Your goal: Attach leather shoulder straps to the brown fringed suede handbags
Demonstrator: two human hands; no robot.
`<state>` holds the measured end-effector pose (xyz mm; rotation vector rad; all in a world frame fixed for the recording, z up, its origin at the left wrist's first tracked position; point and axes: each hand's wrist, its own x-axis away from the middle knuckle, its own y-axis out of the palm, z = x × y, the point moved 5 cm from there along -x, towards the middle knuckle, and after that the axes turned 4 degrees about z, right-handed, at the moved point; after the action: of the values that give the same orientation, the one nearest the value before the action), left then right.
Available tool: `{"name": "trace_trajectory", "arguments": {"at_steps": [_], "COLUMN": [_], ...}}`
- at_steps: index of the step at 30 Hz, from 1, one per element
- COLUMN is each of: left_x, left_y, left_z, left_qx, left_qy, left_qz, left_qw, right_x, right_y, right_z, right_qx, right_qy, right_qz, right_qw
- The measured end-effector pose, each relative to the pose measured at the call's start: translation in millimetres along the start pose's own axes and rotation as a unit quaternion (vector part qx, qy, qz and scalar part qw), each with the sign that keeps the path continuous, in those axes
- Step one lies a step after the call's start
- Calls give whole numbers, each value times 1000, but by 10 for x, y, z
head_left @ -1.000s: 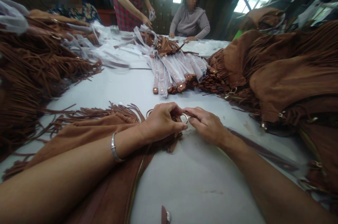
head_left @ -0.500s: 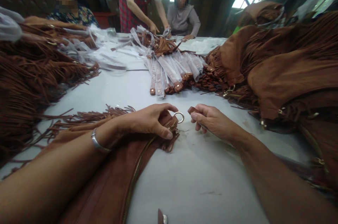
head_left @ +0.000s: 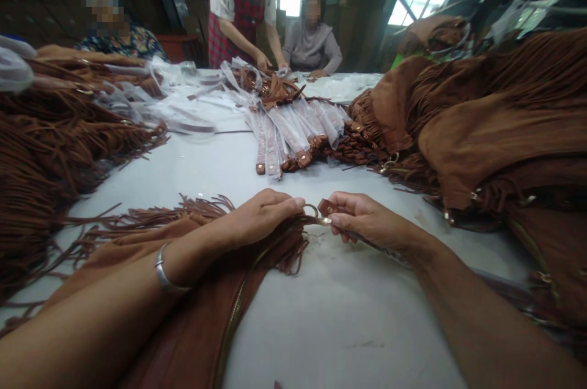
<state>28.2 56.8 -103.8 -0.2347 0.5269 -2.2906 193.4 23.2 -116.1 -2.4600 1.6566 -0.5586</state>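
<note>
A brown suede fringed bag (head_left: 202,309) with a brass zip lies under my left forearm. My left hand (head_left: 261,218) is closed on the bag's corner, beside its metal ring (head_left: 312,211). My right hand (head_left: 367,221) pinches the end of a brown leather strap (head_left: 326,207), and that end touches the ring. The strap trails back along my right forearm. A silver bangle sits on my left wrist.
Heaps of brown fringed bags rise at the left (head_left: 50,144) and right (head_left: 495,126). Plastic-wrapped straps (head_left: 293,132) lie in a pile mid-table on the white table (head_left: 348,328). Three people are at the far end, one standing in a red plaid apron (head_left: 238,10).
My right hand drew the strap end away from the ring, then brought it back against it. My left hand shifted its grip on the bag's corner. The camera tilted slightly.
</note>
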Motion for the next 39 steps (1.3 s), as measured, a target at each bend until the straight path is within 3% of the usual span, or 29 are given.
{"name": "trace_trajectory", "arguments": {"at_steps": [2,8,15,18,22,25,28,29,31,33,35,37,39], "left_x": [-3,26,60,122,188,231,361,417,532,647,734,747,676], "left_y": [5,145,146,178,171,18,-286,-423,-702,-904,-975,-932,-807], "left_z": [-18,-76,-35,29,156,219,324,386,554,763,942,1030,1008], "left_qx": [15,-54,-173,-274,-377,-383,-391,-408,-451,-458,-411,-330,-261], "left_qy": [-13,-62,-31,-22,13,22,41,47,52,67,105,150,163], "left_qz": [30,16,90,135,166,86,-5,7,97,228,327,345,275], "left_qw": [999,996,980,952,911,920,919,912,885,856,844,866,911], "right_x": [5,11,-22,-56,-18,116,315,372,454,496,511,520,530], "right_y": [15,-4,66,144,147,171,318,378,467,511,528,540,550], "right_z": [-9,-3,-15,-36,-129,-280,-450,-483,-519,-537,-550,-564,-577], "right_qx": [0,-7,-89,-97,-31,113,291,337,390,411,425,435,439], "right_qy": [0,-2,-3,-18,-117,-258,-429,-470,-523,-548,-556,-562,-568], "right_qz": [-7,-9,45,82,175,231,245,240,228,221,219,213,209], "right_qw": [1000,1000,995,992,977,931,819,780,723,694,680,671,664]}}
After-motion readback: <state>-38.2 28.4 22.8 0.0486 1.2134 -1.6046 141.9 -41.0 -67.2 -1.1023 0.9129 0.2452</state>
